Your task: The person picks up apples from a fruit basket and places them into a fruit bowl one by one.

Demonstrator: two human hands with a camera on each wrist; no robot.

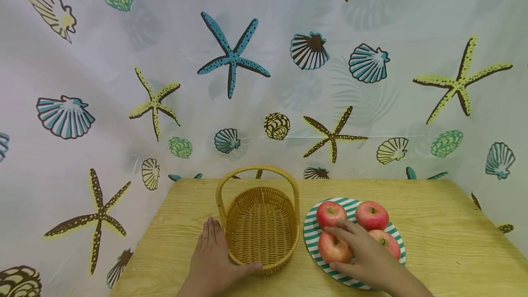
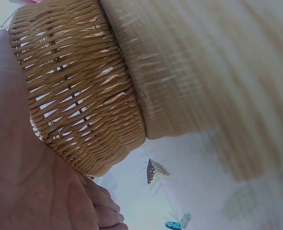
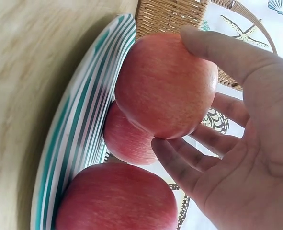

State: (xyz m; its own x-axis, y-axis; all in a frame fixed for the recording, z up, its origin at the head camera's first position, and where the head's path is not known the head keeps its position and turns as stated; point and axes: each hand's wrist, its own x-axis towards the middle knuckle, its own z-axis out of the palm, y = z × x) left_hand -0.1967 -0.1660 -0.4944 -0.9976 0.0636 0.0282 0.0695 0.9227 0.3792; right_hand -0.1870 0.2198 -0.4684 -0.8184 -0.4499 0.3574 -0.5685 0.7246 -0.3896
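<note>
An oval wicker basket (image 1: 264, 230) with a tall hoop handle stands bare inside at the middle of the table. My left hand (image 1: 214, 258) lies along its left side, fingers straight against the wall and thumb stretched over the front rim. From the left wrist view the woven wall (image 2: 79, 86) fills the space beside the thumb and palm. To the right, several red apples sit on a plate (image 1: 311, 237) with green and white stripes. My right hand (image 1: 367, 258) holds the front-left apple (image 3: 165, 86), thumb on one side and curved fingertips on the other.
Other apples (image 1: 372, 216) stand close around the held one, at the back and right of the plate. The wooden table (image 1: 445, 233) reaches a white curtain (image 1: 264, 81) printed with shells and starfish at the back and sides.
</note>
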